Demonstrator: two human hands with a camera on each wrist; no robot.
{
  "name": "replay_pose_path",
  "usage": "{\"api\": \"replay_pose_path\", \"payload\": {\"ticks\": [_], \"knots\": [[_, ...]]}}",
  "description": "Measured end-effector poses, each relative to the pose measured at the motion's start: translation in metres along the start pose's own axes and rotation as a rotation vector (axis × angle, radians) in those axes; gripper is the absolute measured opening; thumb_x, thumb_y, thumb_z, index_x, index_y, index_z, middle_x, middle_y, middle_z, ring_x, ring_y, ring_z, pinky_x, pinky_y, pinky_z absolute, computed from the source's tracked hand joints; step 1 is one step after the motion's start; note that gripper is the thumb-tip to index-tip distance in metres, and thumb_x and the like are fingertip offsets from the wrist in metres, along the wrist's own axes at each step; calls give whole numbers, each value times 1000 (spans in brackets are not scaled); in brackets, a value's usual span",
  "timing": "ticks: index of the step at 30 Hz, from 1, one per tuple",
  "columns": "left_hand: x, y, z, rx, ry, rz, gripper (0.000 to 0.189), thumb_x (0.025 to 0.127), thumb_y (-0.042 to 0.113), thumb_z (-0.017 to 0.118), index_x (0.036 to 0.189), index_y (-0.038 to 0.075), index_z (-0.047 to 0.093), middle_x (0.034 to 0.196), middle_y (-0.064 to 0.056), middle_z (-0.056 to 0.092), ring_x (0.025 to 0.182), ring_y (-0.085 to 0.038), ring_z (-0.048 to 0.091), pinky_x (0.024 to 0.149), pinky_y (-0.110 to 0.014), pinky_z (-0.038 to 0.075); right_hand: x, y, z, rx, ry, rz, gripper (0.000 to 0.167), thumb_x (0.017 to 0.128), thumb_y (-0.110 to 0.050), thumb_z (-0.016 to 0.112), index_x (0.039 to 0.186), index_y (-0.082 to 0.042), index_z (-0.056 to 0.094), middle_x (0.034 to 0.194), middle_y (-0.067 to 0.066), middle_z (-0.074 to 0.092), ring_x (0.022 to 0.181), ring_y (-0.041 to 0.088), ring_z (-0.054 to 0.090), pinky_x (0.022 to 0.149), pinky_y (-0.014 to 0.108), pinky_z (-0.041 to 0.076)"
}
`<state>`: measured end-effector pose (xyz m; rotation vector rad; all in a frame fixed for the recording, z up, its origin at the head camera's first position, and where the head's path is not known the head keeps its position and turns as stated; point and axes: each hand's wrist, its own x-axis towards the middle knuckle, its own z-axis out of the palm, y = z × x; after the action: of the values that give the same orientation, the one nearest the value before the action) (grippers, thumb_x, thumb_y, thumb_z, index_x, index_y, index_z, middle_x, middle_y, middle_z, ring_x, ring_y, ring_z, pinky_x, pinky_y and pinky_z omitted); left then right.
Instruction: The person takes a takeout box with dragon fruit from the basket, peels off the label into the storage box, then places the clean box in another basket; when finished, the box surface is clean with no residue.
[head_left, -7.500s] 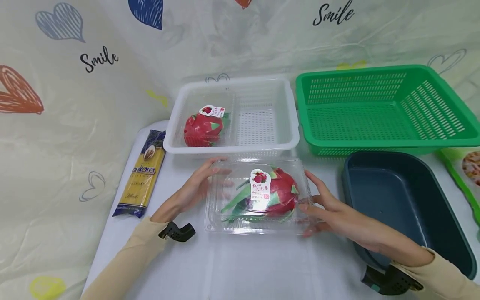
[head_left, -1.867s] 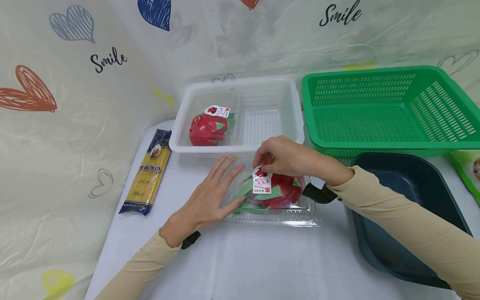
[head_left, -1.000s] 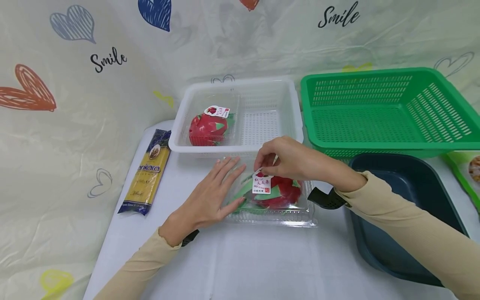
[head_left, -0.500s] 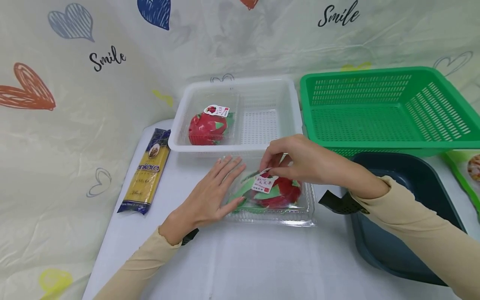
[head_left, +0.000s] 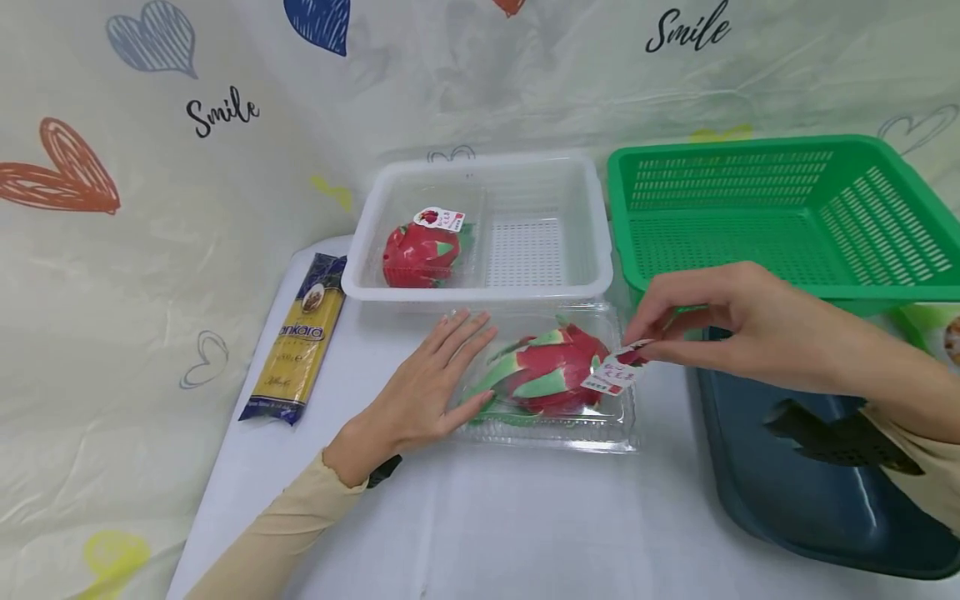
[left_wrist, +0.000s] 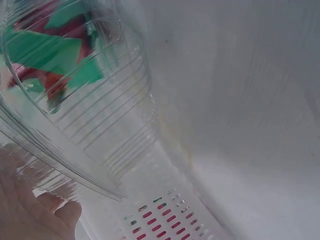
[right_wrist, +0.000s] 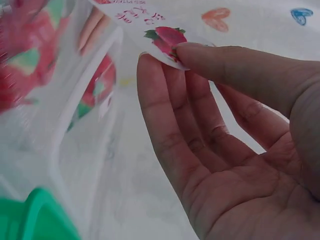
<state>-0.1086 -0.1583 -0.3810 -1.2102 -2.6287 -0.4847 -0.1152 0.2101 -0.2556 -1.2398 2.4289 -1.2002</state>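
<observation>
Between thumb and fingers my right hand (head_left: 738, 329) pinches the top end of a white label sticker (head_left: 617, 372) printed with a dragon fruit and red lettering. The sticker hangs over the right side of a clear plastic clamshell box (head_left: 558, 437), apart from most of its lid. Through that lid a red and green dragon fruit (head_left: 551, 371) shows. My left hand (head_left: 420, 387) lies with fingers spread on the box's left part. In the right wrist view the sticker (right_wrist: 145, 25) is held at its rounded, fruit-printed end.
Behind the box stands a white basket (head_left: 480, 293) holding another boxed dragon fruit (head_left: 422, 254) with its label. At the back right is a green basket (head_left: 780, 148), with a dark blue tub (head_left: 772, 467) in front. A pasta pack (head_left: 296, 342) lies left; a green bag (head_left: 922, 329) is far right.
The sticker sat on the middle of the lid; my right hand has peeled it up and drawn it to the right. My left hand stays on the box.
</observation>
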Motion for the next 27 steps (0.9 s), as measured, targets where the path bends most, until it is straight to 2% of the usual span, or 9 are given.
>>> {"api": "replay_pose_path", "payload": {"ticks": [5,9,12,15,18,22,27], "knots": [[0,0,0,-18,-14,-10,73,101,39,57,161,3,35,167,-16,33,157,-35,24,130,-47,12,-52,29,-13,-70,57,139,49,81,14,81,113,-22,75,107,-5,71,91,8,67,77,15,58],[-1,0,1,-28,-18,-20,75,100,37,59,161,4,34,168,-15,32,158,-34,23,130,-48,12,-90,53,-18,-13,135,249,45,78,20,79,109,-12,76,104,-1,70,88,9,65,74,13,57],[-1,0,1,-32,-7,-17,75,99,36,60,161,4,34,167,-16,33,157,-35,24,130,-49,13,-113,68,-20,28,145,292,44,77,24,75,107,-9,76,102,-5,70,84,8,65,71,12,57],[-1,0,1,-37,4,-12,75,98,34,62,161,3,35,166,-17,34,156,-36,26,129,-50,14,-127,83,-22,52,82,342,44,79,24,73,106,-11,76,99,-9,70,80,7,62,66,13,55],[0,0,0,-43,5,-16,75,97,34,63,160,3,35,166,-17,34,156,-36,26,129,-50,14,-131,96,-23,93,-53,400,36,86,19,71,107,-10,74,95,-10,70,77,9,62,63,17,54],[0,1,0,-52,1,-22,76,97,34,63,160,4,35,167,-17,33,156,-35,25,130,-49,12,-127,105,-19,100,-204,404,24,91,14,69,105,-6,72,91,-12,71,74,10,65,62,23,57],[0,1,1,-53,7,-24,75,97,35,63,160,4,36,167,-17,33,156,-35,25,129,-50,13,-115,106,-10,87,-278,412,20,91,14,68,101,-4,70,90,-14,71,73,6,65,59,27,57]]}}
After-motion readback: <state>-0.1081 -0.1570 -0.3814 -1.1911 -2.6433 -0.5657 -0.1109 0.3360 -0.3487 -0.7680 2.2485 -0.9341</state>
